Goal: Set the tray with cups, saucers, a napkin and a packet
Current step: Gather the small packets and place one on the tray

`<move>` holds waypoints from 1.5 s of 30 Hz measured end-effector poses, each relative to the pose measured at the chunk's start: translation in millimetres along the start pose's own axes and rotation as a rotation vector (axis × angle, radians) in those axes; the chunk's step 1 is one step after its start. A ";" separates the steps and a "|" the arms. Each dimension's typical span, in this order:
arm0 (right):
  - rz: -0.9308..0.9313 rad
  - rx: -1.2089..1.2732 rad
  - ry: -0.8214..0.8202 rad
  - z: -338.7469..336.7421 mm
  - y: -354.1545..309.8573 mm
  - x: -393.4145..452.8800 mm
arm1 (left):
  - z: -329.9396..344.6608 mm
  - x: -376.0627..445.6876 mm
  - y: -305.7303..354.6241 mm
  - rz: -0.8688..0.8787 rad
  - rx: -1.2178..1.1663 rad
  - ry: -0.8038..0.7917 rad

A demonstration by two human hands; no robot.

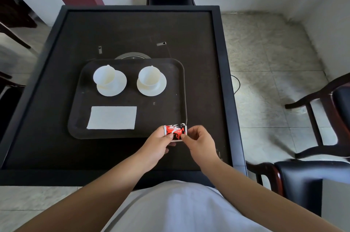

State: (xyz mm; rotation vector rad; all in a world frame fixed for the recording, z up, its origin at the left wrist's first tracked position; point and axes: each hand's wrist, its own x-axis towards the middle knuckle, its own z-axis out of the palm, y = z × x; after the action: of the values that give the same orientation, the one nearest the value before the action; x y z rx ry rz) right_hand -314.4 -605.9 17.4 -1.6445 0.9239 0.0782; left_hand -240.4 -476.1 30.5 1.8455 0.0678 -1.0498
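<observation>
You pinch the red packet [175, 132] at both ends, left hand [158, 143] and right hand [198, 141], fingers curled on it. Its long axis runs left-right over the tray [178, 87] near-right corner rim. Bare tray floor lies beyond it. On the tray: two cups on saucers [111, 83] [151, 83] at the far side, napkin [112, 117] flat near-left.

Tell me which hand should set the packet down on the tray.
Probably the right hand. Both hands pinch the packet over the tray's near right corner; bare tray lies on that side, the napkin left.
</observation>
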 end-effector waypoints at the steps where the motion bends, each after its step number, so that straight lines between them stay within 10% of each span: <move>1: -0.039 -0.006 -0.021 -2.5 -1.2 0.0 | -1.3 -0.9 -0.4 -0.001 0.003 -0.002; 11: -0.197 -0.163 -0.198 -2.8 -12.6 2.0 | -22.0 -12.9 -4.7 -0.029 0.171 0.005; 45: 0.201 -0.258 -0.123 76.7 -34.4 100.5 | -102.6 105.5 -6.9 -0.048 0.287 0.011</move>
State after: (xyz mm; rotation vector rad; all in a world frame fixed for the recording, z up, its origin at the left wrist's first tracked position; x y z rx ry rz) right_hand -193.1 -592.8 -30.3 -1.7552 1.0137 0.4472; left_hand -113.2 -434.2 -30.7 2.1162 -0.0338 -1.1288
